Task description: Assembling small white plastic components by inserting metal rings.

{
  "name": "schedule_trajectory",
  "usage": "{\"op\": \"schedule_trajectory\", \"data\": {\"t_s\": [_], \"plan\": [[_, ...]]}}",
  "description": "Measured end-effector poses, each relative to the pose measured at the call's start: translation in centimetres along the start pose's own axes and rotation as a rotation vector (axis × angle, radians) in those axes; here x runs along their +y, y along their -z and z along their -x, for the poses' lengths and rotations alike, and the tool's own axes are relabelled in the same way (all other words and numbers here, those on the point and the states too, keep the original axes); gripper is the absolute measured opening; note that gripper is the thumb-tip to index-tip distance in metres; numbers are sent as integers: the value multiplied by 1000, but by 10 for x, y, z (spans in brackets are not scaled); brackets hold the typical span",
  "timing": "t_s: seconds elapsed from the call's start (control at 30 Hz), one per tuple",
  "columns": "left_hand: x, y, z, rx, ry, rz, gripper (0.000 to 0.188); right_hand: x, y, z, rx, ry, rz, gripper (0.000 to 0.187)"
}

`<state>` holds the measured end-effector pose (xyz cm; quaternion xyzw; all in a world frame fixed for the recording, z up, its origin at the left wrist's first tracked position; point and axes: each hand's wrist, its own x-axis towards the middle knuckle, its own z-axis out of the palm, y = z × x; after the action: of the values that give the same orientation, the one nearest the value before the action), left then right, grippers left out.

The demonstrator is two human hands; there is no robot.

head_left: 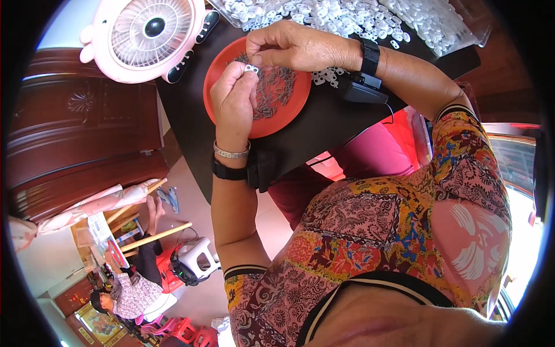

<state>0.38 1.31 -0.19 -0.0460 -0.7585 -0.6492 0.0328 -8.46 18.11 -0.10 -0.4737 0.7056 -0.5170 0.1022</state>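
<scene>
Over a round orange-red plate point(298, 107), my left hand point(232, 99) pinches a small white plastic piece with holes point(251, 69) between thumb and fingertips. My right hand point(289, 47) is closed just above it, thumb against the bent fingers; what they hold, if anything, is hidden. Many small grey metal parts, thin and screw-like, lie in the plate point(276, 92) under both hands. A loose cluster of similar white pieces point(328, 76) lies on the table beside the plate, below my right wrist.
A big heap of white plastic pieces point(324, 14) covers the far side of the dark table point(185, 115), with a clear bag of more point(430, 26) at far right. A pink-white fan point(153, 34) stands far left. Another person point(136, 295) sits at lower left.
</scene>
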Motion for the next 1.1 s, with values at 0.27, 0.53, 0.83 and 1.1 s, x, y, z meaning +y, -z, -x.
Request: {"op": "schedule_trajectory", "data": {"t_s": [0.27, 0.53, 0.83, 1.1], "plan": [[-1, -2, 2, 15, 22, 16, 21, -5, -1, 2, 2, -34, 90, 15], [-5, -4, -1, 3, -2, 25, 21, -1, 0, 2, -22, -32, 58, 15], [-1, 16, -3, 193, -22, 110, 18, 16, 60, -16, 329, -99, 203, 22], [-5, 20, -6, 212, -68, 200, 17, 58, 90, -3, 156, -214, 848, 27]]}}
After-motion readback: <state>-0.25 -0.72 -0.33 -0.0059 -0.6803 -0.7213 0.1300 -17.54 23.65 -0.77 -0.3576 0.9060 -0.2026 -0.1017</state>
